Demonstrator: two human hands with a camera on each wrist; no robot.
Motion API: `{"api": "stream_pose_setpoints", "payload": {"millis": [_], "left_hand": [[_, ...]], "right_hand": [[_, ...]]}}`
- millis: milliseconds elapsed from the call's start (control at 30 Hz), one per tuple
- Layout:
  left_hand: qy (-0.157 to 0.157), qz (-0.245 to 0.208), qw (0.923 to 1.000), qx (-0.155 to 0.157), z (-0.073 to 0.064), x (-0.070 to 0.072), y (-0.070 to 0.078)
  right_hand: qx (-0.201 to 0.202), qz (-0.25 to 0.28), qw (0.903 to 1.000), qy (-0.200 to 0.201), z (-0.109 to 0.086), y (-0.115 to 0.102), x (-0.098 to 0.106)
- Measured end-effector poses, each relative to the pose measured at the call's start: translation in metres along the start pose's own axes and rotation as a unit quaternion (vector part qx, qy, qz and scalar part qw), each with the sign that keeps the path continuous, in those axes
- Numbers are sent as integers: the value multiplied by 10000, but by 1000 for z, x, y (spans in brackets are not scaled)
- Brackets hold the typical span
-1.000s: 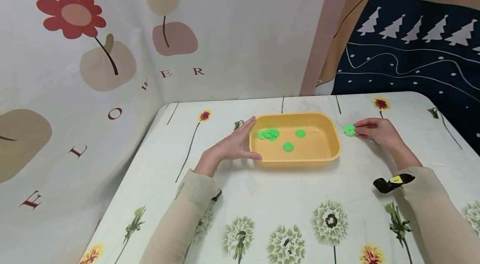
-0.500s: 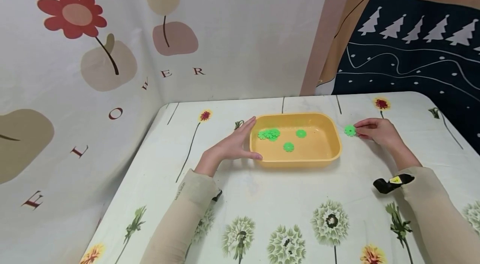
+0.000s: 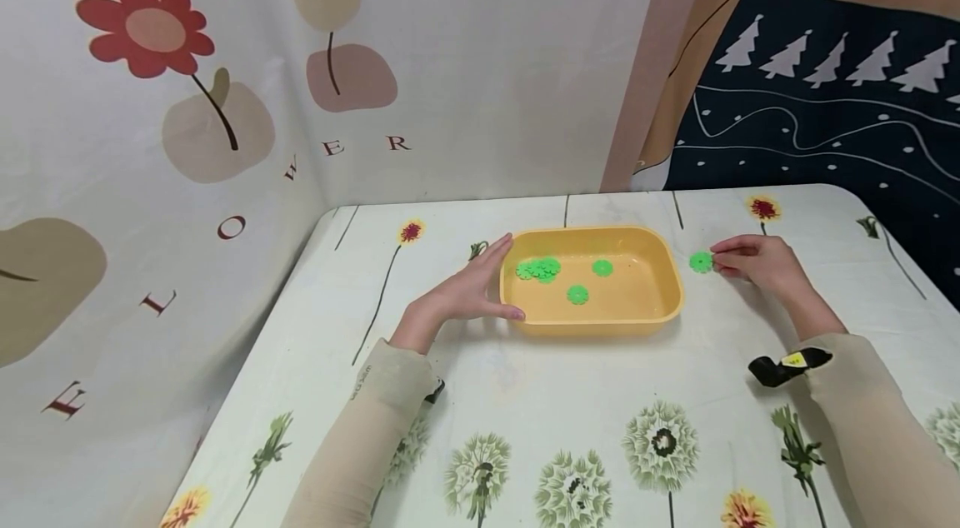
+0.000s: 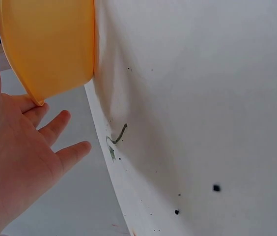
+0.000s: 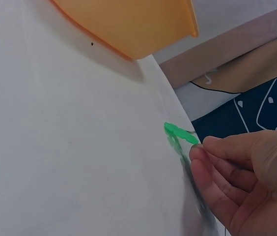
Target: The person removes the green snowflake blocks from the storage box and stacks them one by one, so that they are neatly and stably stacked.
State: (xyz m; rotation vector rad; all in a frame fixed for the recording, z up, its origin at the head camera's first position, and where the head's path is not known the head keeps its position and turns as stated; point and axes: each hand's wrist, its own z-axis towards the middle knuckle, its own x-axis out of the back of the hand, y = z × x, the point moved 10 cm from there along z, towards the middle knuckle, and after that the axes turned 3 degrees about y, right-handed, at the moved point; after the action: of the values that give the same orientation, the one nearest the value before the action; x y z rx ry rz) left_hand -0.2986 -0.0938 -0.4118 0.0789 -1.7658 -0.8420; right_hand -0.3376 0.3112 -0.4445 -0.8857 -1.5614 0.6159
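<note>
My left hand point(image 3: 471, 285) rests spread against the left end of a yellow plastic tub point(image 3: 600, 322), thumb at its near corner and fingers by the far one. In the left wrist view the fingers point(image 4: 55, 128) are fairly straight, some touching the tub's rim. Between thumb and fingertips, my right hand point(image 3: 759, 263) pinches a green notched plastic disc point(image 3: 701, 262), just right of the tub. Seen edge-on in the right wrist view, that disc point(image 5: 180, 133) is tilted just above the tabletop. Inside the tub lie a small pile of green discs point(image 3: 538, 269) and two separate ones point(image 3: 602, 267).
A white flower-print cloth point(image 3: 570, 403) covers the table. Behind it hangs a pale curtain point(image 3: 480, 78) with flower shapes and letters. A dark cloth with white trees point(image 3: 817, 112) hangs at the back right.
</note>
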Motion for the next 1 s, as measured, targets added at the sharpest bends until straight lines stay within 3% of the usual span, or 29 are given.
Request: {"api": "stream_pose_setpoints", "payload": {"millis": [433, 567, 1000], "left_hand": [[7, 6, 10000, 53, 0, 0, 0], [3, 1, 10000, 41, -1, 1, 1], [-12, 6, 10000, 90, -1, 1, 1]], "right_hand": [[-22, -299, 9994, 185, -2, -8, 9], [170, -417, 9988, 198, -4, -16, 11], [594, -77, 9981, 153, -4, -32, 12]]}}
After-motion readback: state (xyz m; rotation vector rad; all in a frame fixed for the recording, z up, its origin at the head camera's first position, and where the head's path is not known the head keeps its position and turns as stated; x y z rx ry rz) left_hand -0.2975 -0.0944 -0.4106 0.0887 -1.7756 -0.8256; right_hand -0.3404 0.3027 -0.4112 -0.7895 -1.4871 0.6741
